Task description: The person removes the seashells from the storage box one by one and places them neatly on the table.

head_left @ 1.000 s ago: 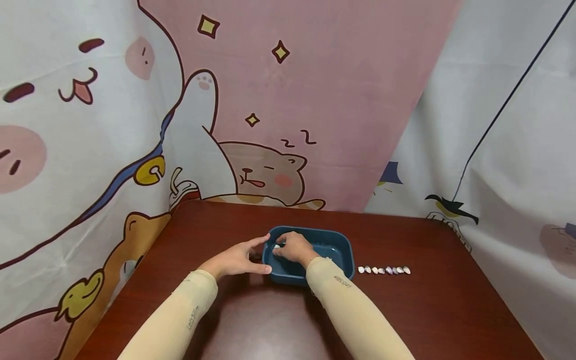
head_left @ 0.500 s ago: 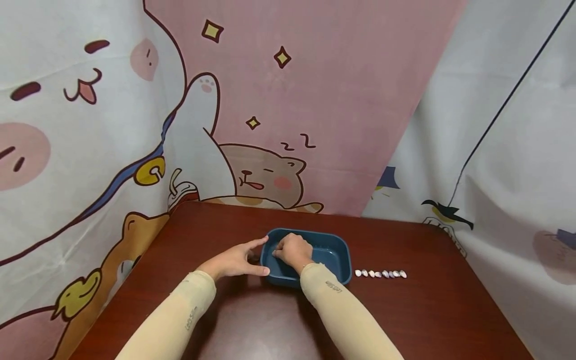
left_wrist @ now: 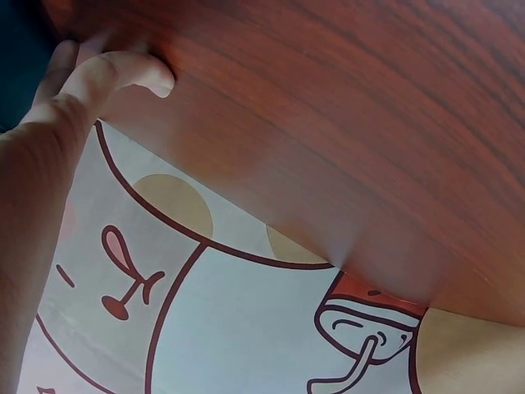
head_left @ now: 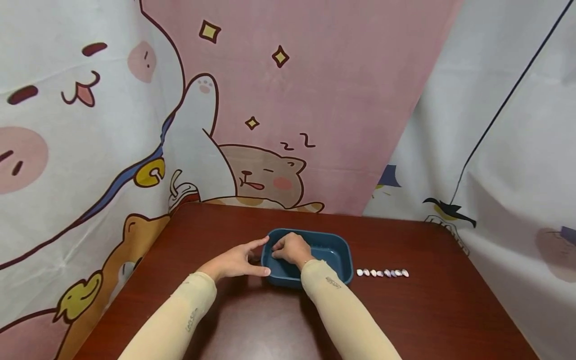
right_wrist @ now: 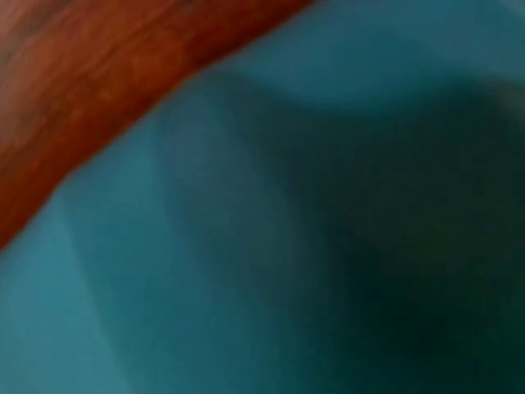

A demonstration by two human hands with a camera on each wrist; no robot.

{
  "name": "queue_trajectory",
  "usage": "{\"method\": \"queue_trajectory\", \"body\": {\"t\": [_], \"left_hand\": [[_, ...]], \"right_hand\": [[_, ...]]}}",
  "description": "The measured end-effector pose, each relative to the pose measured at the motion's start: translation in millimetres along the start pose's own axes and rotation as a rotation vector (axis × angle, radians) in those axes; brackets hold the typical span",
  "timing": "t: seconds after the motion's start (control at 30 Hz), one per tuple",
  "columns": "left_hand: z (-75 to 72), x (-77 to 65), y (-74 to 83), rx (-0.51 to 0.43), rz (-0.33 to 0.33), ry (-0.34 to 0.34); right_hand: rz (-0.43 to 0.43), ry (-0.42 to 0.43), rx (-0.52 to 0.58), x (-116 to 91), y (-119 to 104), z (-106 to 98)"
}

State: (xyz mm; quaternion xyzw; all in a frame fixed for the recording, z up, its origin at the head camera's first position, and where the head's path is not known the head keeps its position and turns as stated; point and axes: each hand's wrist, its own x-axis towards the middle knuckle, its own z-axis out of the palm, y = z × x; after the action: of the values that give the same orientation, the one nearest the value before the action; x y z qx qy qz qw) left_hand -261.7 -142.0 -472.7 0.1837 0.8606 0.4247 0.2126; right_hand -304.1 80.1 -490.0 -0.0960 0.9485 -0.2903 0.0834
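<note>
A dark blue rectangular plastic basin (head_left: 333, 237) sits on the table in the head view. My left hand (head_left: 231, 260) lies at its left end, thumb and index finger spread and touching the outside of the rim near the two corners. In the left wrist view that hand (left_wrist: 90, 86) is at the upper left, one finger bent. My right hand (head_left: 293, 248) reaches inside the left part of the basin, fingertips drawn together low over the bottom. They appear to pinch a small white seashell, which the fingers hide. The right wrist view shows only the blurred basin wall (right_wrist: 115, 246).
A row of several small white and purplish seashells (head_left: 382, 273) lies on the reddish-brown wooden table (head_left: 432, 310) just right of the basin. Cloth with cartoon animals (head_left: 270, 170) hangs behind the table and along both sides.
A second ago white showed between the right fingertips; the fingers have since closed together over it, and it is hidden. The left hand and basin stay in place.
</note>
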Motion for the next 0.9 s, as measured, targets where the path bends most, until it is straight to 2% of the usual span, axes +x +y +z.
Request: {"method": "queue_trajectory", "body": {"t": [0.13, 0.27, 0.43, 0.53, 0.7, 0.9], "left_hand": [[2.2, 1.8, 2.2, -0.004, 0.008, 0.001], [2.8, 2.9, 5.9, -0.001, 0.010, 0.004], [1.5, 4.1, 8.6, 0.023, 0.002, 0.022], [0.3, 4.1, 8.2, 0.032, 0.005, 0.025], [-0.1, 3.8, 4.8, 0.025, -0.001, 0.026], [2.1, 3.7, -0.1, 0.000, -0.007, 0.026]], "right_hand": [[0.017, -0.029, -0.004, -1.5, 10.2, -7.4], [0.013, -0.044, 0.002, -6.1, 31.5, -18.3], [-0.033, -0.030, -0.009, -20.4, 60.6, -34.7], [-0.025, -0.016, -0.011, -28.2, 72.0, -41.3], [-0.024, -0.005, -0.002, -32.0, 79.0, -44.8], [-0.064, -0.052, 0.017, -29.5, 78.3, -44.2]]}}
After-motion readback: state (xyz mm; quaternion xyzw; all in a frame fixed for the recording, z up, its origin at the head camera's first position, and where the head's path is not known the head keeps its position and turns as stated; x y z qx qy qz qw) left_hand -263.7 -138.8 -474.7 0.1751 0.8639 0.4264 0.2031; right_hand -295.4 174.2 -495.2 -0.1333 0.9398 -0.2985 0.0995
